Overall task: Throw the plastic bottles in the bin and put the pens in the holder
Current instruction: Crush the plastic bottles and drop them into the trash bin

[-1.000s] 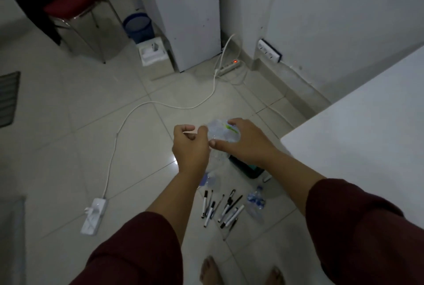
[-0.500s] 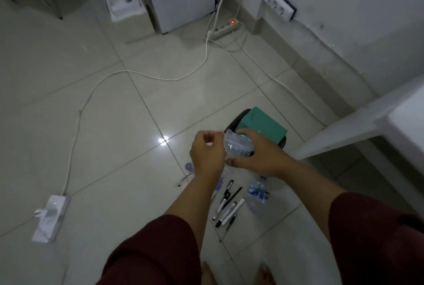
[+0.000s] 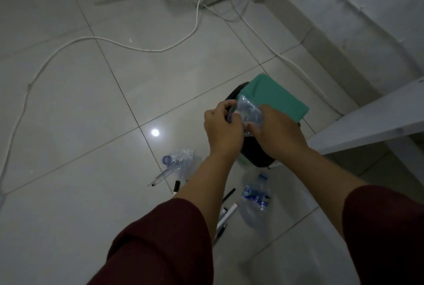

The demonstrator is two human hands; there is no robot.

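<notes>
Two loose bottles and some pens lie on the floor nearest the feet. Above them, left hand and right hand both squeeze a crumpled bottle right over the green-lidded bin.

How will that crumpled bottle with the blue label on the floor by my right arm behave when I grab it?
The crumpled bottle looks empty and see-through, so it is probably very light. Its dented, flattened walls suggest that it will give and crackle under the fingers rather than stay stiff. Being squashed out of round, it seems unlikely to roll away if nudged.
</notes>
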